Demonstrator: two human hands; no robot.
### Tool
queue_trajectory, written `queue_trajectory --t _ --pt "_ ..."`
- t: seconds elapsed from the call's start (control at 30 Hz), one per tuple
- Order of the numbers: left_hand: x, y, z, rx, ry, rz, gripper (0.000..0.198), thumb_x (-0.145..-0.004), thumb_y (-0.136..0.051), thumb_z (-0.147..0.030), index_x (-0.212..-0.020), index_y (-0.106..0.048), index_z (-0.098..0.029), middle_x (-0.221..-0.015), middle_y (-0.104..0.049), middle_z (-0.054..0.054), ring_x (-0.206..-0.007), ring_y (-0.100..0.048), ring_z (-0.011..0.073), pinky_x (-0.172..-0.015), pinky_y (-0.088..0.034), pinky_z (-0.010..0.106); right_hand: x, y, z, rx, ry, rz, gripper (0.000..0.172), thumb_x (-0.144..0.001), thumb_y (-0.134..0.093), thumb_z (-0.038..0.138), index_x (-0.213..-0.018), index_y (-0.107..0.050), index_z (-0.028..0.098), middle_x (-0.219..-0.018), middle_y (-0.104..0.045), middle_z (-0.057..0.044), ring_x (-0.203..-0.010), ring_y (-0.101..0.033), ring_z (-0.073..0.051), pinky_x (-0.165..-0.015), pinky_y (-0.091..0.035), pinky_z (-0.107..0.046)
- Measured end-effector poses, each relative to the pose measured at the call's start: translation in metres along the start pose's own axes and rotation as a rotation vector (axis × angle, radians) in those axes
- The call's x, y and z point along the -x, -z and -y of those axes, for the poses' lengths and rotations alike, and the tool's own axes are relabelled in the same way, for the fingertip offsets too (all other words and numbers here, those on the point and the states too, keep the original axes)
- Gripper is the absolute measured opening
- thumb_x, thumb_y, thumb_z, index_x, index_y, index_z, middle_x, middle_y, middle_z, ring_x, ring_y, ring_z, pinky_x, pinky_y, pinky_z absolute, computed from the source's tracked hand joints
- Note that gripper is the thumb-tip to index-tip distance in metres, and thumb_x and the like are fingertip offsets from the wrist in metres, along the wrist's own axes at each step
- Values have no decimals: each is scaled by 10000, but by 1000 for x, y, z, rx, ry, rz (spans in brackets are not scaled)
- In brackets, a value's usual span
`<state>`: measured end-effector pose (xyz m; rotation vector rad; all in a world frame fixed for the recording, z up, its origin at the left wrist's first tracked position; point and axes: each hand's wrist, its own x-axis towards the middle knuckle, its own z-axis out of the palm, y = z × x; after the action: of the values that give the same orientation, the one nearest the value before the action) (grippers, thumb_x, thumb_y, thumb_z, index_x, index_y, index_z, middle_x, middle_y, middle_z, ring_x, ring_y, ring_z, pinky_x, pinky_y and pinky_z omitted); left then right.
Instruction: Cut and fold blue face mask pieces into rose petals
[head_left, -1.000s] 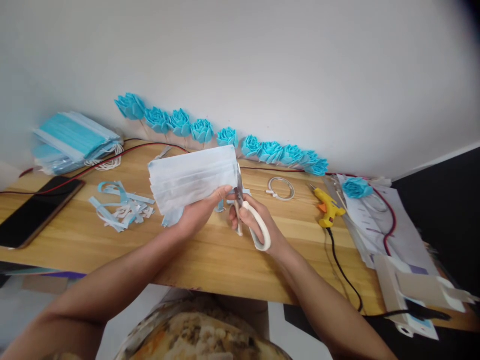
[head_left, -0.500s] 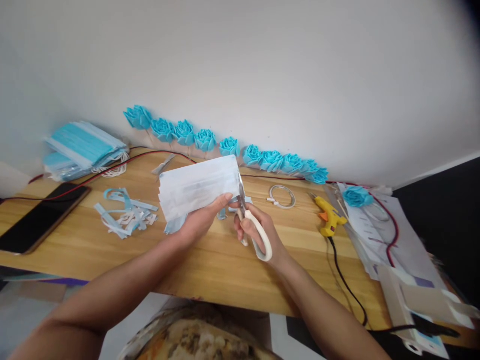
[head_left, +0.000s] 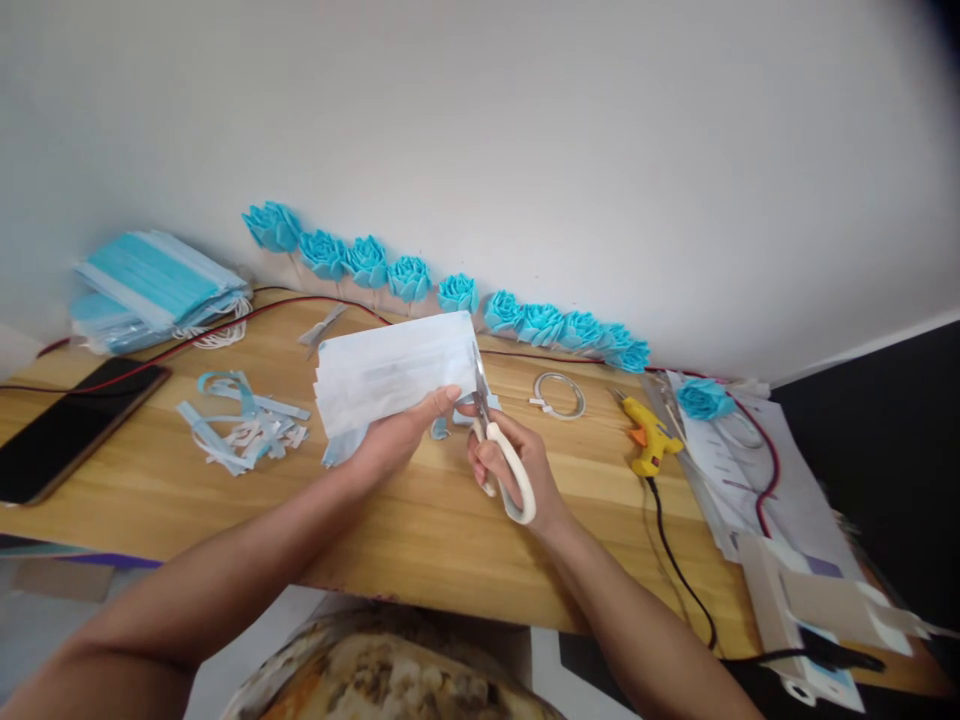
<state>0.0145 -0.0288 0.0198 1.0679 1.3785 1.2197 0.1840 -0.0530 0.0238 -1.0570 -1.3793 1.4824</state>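
My left hand (head_left: 409, 430) is closed on a small stack of pale face masks (head_left: 397, 365), thumb on top near the right end. Their lower-left edges fan apart, and bluish layers show beneath. White-handled scissors (head_left: 517, 480) are gripped in my right hand (head_left: 529, 455), fingers through the loops. The blades lie along the right edge of the masks, pointing away from me. Part of the lower blade is hidden by the masks and fingers. Below the masks, a few blue cut strips (head_left: 440, 428) lie on the wooden table (head_left: 420, 545).
Blue fabric flowers (head_left: 409, 278) line the wall. At left are stacked masks (head_left: 157, 280), a phone (head_left: 67, 430) and a pile of cut strips (head_left: 247, 420). To the right lie a wire coil (head_left: 559, 395), a yellow glue gun (head_left: 649, 435) with its cord, and papers (head_left: 795, 470).
The view has shifted slightly, so the surroundings appear a little further left. Both hands keep hold of the masks and scissors, with the blades still along the right edge.
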Motion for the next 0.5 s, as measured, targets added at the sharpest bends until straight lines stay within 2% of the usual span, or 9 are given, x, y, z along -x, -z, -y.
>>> queue_trajectory --t 0.13,0.33,0.5 --pt "-3 -1 4 65 16 9 318 -770 -781 -547 -893 -795 -254 -1142 -796 66 -1225 -674 320 -1156 -456 442 0 -1 -2 -24 -8 -1 703 -744 -794 670 -1222 -728 159 -620 -493 52 -462 -424 -80 -414 -344 -229" --pt "-5 -3 6 102 44 -51 259 -720 -831 -478 -801 -757 -243 -1133 -793 67 -1209 -671 304 -1165 -436 433 2 -2 -1 -47 7 -16 664 -759 -801 621 -1231 -735 157 -605 -511 60 -435 -404 -70 -411 -340 -236" --pt "-2 -3 -3 174 66 36 301 -720 -798 -518 -709 -703 -232 -1021 -795 68 -1033 -705 282 -1019 -517 403 2 -5 -4 -72 -11 -41 617 -764 -802 581 -1209 -737 159 -601 -509 63 -417 -400 -64 -391 -312 -227"
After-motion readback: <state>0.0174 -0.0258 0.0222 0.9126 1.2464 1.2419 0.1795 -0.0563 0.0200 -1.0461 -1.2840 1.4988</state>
